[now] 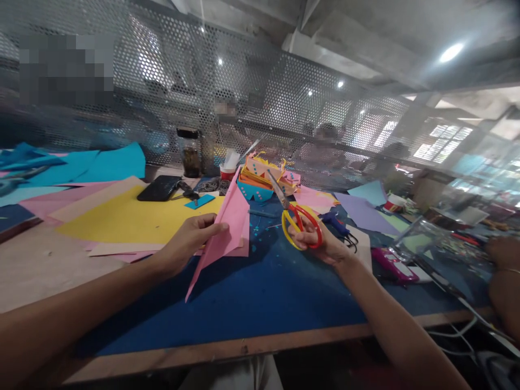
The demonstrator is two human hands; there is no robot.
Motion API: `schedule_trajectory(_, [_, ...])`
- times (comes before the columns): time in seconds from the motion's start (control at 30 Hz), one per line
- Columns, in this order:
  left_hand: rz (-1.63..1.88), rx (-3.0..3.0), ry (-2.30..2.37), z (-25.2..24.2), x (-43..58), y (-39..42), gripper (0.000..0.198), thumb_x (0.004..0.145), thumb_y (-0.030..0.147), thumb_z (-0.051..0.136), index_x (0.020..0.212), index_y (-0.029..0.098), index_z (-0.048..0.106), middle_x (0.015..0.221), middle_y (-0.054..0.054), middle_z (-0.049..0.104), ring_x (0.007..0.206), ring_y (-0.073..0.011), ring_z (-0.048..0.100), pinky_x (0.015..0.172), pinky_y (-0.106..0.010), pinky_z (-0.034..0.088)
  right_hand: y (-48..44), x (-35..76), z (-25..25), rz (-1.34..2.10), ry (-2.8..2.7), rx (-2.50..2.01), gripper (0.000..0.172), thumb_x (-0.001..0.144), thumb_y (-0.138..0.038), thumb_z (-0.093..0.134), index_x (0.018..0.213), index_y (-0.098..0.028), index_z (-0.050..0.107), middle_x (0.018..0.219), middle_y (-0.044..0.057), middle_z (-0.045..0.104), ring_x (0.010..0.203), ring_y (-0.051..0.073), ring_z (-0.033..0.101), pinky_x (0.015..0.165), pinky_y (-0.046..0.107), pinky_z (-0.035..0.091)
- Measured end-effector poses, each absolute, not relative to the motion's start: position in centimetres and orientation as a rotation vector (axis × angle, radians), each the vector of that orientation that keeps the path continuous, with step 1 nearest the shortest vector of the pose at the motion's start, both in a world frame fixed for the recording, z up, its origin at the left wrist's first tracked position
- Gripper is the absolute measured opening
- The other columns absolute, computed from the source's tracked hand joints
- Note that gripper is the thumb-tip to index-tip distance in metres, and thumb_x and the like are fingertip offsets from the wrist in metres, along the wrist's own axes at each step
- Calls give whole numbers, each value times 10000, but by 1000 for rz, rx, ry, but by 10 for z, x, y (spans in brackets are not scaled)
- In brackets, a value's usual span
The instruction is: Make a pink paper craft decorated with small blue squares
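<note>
Table (284, 309), blue-topped, spread across the lower half of the frame, and we saw a yellow sheet (117, 219) lying on it at the left. Near the centre of the frame we held the pink paper (223, 235), which looked folded; it stood on edge above the blue, its long axis slanting from low left to upper right. Just right of centre were the scissors (288, 206), apart from the paper, with a strip of blue showing between. Their long axis leaned the other way, tips toward the upper left, loops toward the lower right, so the paper lay to the left of the blades. The blades looked close together, though we could not tell whether they met.

Our left hand (190, 238) was the nearer to the paper, pinching its left side about midway along. Our right hand (317, 241) gripped the scissors, its fingers in the loops. Smallest were the blue scraps (255, 230) on the table, between paper and scissors.
</note>
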State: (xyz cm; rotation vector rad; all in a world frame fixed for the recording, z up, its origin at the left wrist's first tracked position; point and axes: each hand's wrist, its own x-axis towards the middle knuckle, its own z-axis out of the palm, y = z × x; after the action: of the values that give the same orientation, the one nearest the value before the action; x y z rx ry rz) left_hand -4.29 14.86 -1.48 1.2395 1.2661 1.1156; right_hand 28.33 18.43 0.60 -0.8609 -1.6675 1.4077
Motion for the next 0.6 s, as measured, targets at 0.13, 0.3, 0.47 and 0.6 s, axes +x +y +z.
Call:
schedule_trajectory(0.13, [1088, 1266, 1218, -10, -41, 146, 500, 678, 607, 910, 896, 184, 758, 751, -6, 706, 619, -162, 592, 552, -251, 383, 177, 257, 9, 1545, -1540, -765, 460, 739, -545, 915, 929, -238, 629, 694, -61, 473, 558, 103, 374, 529, 271, 319])
schedule_trajectory(0.3, [1014, 1392, 1187, -9, -39, 142, 457, 694, 617, 891, 784, 195, 742, 687, -11, 687, 570, -158, 553, 525, -254, 346, 181, 227, 3, 1437, -1555, -806, 529, 731, -559, 949, 846, -243, 541, 615, -75, 546, 550, 120, 512, 562, 272, 391])
schedule_trajectory(0.47, [932, 1456, 1141, -14, -39, 141, 394, 690, 543, 909, 773, 200, 734, 694, -9, 675, 591, -162, 547, 526, -248, 344, 182, 211, -11, 1405, -1512, -842, 581, 672, -517, 998, 895, -248, 533, 666, -71, 655, 540, 136, 615, 556, 278, 454])
schedule_trajectory(0.6, [891, 1521, 1156, -18, -40, 144, 355, 713, 501, 899, 724, 202, 707, 655, 13, 608, 596, -156, 511, 534, -243, 324, 176, 205, -16, 1414, -1470, -827, 545, 676, -431, 997, 910, -241, 542, 650, -81, 657, 540, 132, 636, 547, 260, 470])
